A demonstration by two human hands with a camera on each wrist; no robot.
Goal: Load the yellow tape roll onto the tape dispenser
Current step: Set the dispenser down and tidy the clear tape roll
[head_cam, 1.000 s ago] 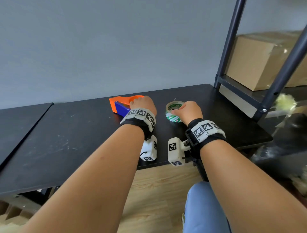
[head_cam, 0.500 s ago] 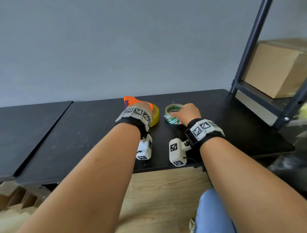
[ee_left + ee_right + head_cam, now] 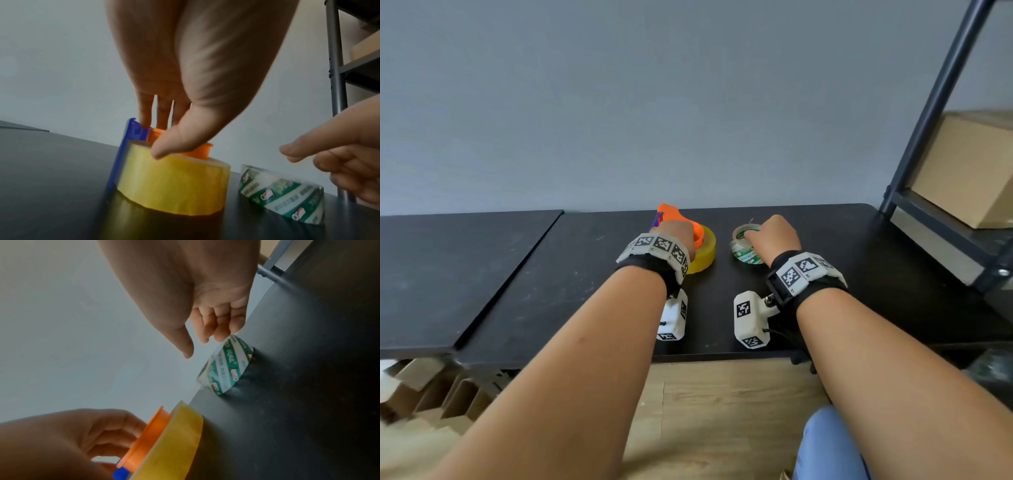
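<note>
The yellow tape roll lies flat on the black table. The orange hub of the orange-and-blue tape dispenser sits in its core. My left hand grips the dispenser from above, thumb on the roll's top edge beside the hub and fingers behind the blue part. In the right wrist view the yellow tape roll shows with the hub's flange above it. My right hand hovers over a green-printed tape roll, thumb free, loosely curled fingertips at its rim.
A dark metal rack with a cardboard box stands at the table's right end. A second black tabletop adjoins on the left across a narrow gap. A grey wall runs close behind. The table's front edge is below my wrists.
A second ago the dispenser lay to the left under my left hand, the yellow roll hidden. Now the dispenser is turned, its hub in the yellow roll. My right hand stayed at the green roll.
</note>
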